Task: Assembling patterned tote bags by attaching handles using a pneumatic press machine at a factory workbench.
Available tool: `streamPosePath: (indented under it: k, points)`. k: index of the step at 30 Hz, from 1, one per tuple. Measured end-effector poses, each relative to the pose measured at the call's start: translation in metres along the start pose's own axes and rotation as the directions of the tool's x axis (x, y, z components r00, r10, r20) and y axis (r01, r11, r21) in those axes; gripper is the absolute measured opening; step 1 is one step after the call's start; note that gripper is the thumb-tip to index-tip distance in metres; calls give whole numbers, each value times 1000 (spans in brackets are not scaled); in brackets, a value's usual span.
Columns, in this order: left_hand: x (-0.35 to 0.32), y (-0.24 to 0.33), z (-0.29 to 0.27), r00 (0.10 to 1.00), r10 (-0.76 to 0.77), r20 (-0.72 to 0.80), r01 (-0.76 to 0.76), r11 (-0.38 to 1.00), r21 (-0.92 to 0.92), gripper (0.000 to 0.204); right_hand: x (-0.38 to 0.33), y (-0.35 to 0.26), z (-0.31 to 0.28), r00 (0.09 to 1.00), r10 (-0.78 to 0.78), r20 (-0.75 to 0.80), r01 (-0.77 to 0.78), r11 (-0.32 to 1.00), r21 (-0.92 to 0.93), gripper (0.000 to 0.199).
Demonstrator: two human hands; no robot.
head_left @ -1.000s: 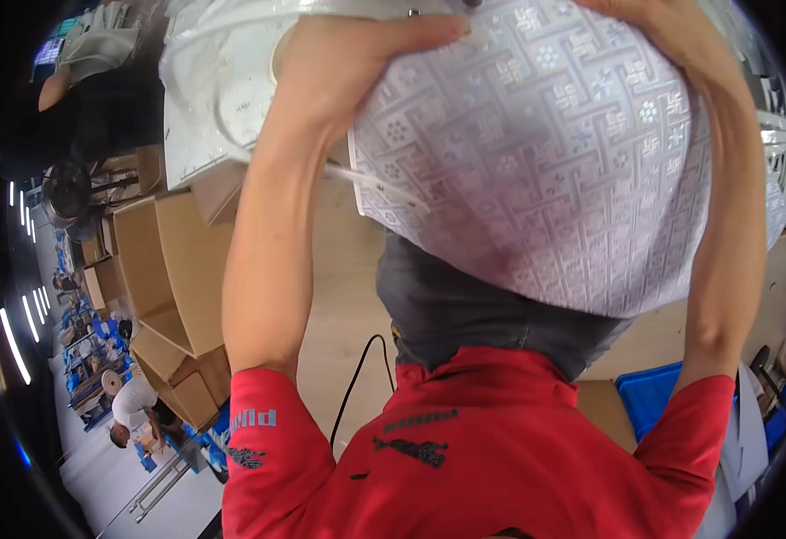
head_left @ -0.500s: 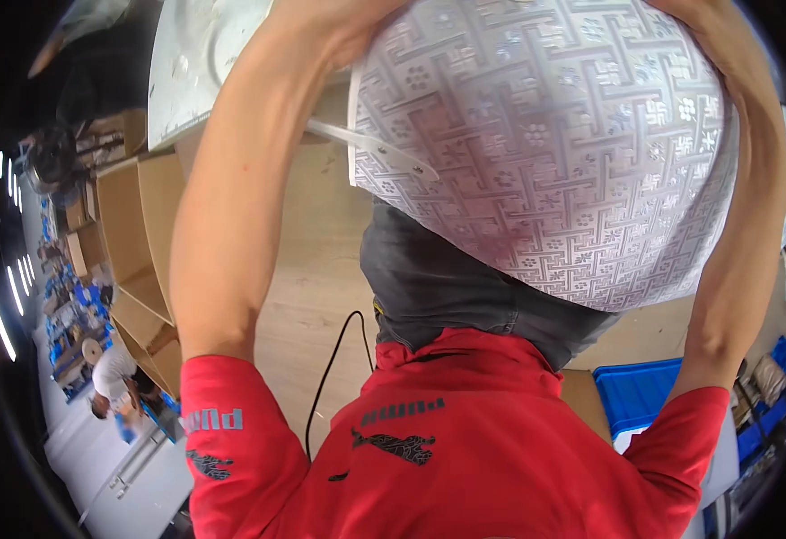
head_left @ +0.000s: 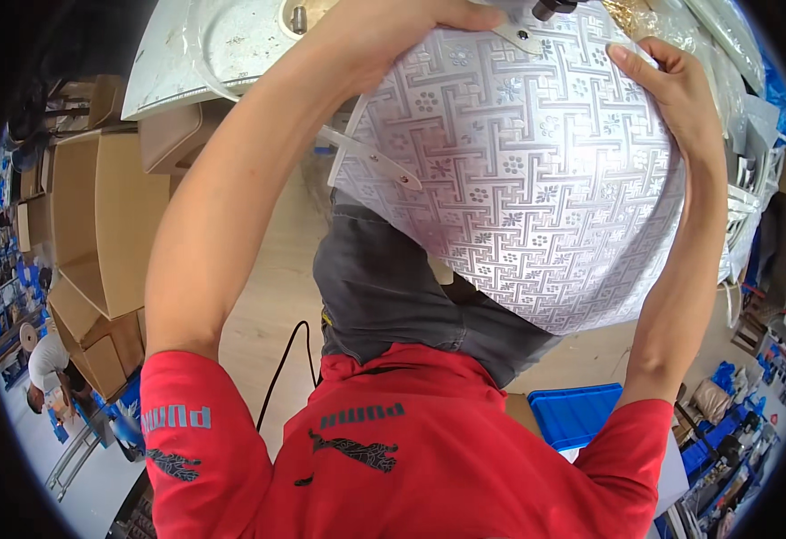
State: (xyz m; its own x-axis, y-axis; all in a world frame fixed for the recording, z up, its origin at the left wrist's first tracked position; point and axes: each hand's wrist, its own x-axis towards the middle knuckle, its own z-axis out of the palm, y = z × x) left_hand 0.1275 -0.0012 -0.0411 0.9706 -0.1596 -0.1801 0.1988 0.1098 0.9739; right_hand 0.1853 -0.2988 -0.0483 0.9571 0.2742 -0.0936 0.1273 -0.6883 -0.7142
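Note:
A large round cover (head_left: 518, 180), silvery white with an embossed geometric and flower pattern, fills the upper middle. My left hand (head_left: 402, 31) grips its top edge, close to a small white bracket (head_left: 518, 36). My right hand (head_left: 671, 90) holds the upper right rim, fingers laid along the edge. A white strap (head_left: 370, 154) sticks out from the cover's left side. Behind my left hand lies a white round plate (head_left: 213, 49) with a metal fitting (head_left: 298, 18). My red shirt and grey trousers show below the cover.
Open cardboard boxes (head_left: 96, 216) stand stacked at the left. A black cable (head_left: 283, 364) runs over the light wooden floor. A blue bin (head_left: 572, 413) sits at the lower right. Clear plastic bags (head_left: 725, 45) pile at the top right. Another person (head_left: 47, 359) crouches far left.
The patterned cover has swung lower and to the right, showing more of its face. Both hands stay on its rim, and the white plate behind has come further into view.

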Motion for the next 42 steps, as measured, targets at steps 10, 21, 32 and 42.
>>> streamPosePath:
  k: [10,21,32,42]
  points:
    - [1,-10,-14,994,-104,-15,103,991,-85,31,-1,-2,7,998,-57,18,57,998,-2,43]
    - [-5,-18,-27,994,-110,15,110,992,-57,32,3,4,12,999,-32,18,33,998,-53,42]
    - [-112,-9,-14,968,-222,-118,219,975,-32,62,-76,-70,34,937,-350,7,347,932,105,32]
    - [-193,36,51,990,54,132,-87,961,264,57,-322,-55,-74,973,-225,-57,201,939,-279,51]
